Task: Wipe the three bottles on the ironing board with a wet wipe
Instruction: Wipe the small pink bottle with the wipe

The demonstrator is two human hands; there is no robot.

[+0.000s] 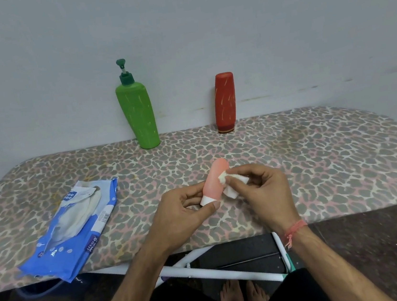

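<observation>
Leopard-print ironing board (317, 150) against a pale blue-grey wall (277, 28).

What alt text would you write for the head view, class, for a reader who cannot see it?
The left hand holds a small pink bottle while the right hand rubs a white wet wipe against it above a leopard-print ironing board. A green pump bottle and a red bottle stand by the wall; a blue wipes pack lies left.

Both hands (184, 209) (264, 192) forward, fingers curled, gripping.
</observation>
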